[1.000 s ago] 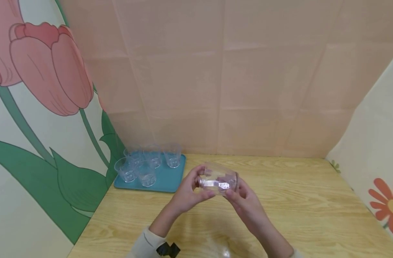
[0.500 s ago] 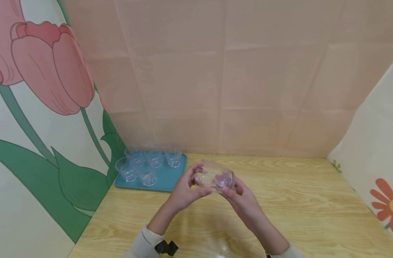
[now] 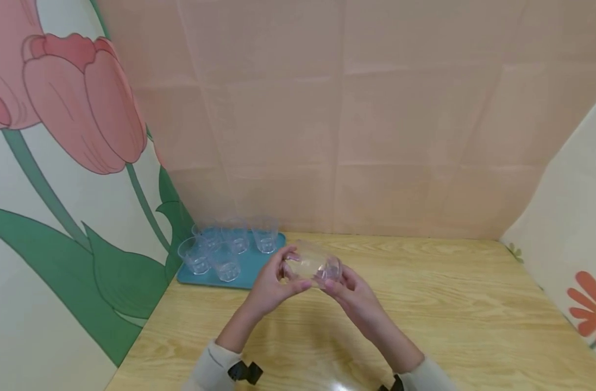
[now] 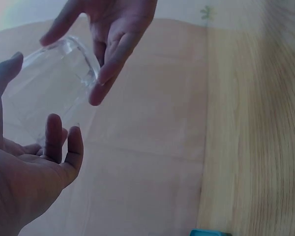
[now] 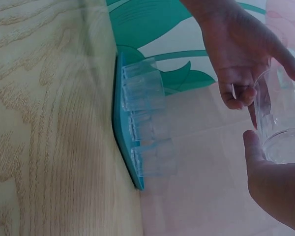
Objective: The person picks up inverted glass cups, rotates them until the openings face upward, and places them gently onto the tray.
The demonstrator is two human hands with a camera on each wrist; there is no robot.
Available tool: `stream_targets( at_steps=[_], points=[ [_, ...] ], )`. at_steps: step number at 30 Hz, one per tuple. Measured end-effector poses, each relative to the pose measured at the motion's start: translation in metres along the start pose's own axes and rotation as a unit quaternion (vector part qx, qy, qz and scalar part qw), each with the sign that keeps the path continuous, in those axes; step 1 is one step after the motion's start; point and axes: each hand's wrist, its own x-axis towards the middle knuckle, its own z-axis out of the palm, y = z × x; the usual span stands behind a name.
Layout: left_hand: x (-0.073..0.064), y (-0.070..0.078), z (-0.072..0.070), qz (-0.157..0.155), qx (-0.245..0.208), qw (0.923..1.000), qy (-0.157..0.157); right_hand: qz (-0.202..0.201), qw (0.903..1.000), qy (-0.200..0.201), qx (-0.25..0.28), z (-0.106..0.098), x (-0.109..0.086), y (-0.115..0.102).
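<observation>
A clear plastic cup (image 3: 307, 263) is held above the table on its side, between both hands. Its mouth end lies toward my left hand (image 3: 270, 285), whose thumb and fingers grip it near the rim. On the base end, my right hand (image 3: 352, 296) pinches with thumb and fingers. The left wrist view shows the cup (image 4: 49, 83) tilted, its thick base by the right hand (image 4: 120, 29). Seen from the right wrist, the cup (image 5: 284, 108) is see-through, with no contents visible, and is partly cut off by the frame edge.
A teal tray (image 3: 255, 274) stands at the back left of the wooden table (image 3: 449, 315), against the walls. Several upright clear cups (image 3: 227, 265) are on it, one of them a cup (image 3: 265, 239) at its back right corner. A pinkish cloth wall (image 3: 376, 136) closes the back.
Both hands have shifted a little left with the cup, which stays gripped at both ends. A bright reflection on the cup's side has faded as it turned. The tray cups stand as before.
</observation>
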Motion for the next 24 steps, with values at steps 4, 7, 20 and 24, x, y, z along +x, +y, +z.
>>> stream_targets(
  at_steps=[4,7,20,24],
  points=[
    [0.000,-0.003,-0.004,-0.015,0.008,0.9999,0.004,0.020,0.9974,0.070,0.000,0.002,0.008,0.020],
    [0.000,-0.004,-0.006,-0.022,0.011,0.9997,0.005,0.049,0.9962,0.072,0.003,-0.001,0.012,0.021],
    [-0.002,-0.018,-0.022,-0.055,0.042,0.9971,0.034,0.066,0.9955,0.065,-0.021,-0.002,0.034,0.044],
    [-0.002,-0.022,-0.027,-0.066,0.048,0.9958,0.042,0.072,0.9948,0.067,-0.025,-0.001,0.041,0.049]
  ],
)
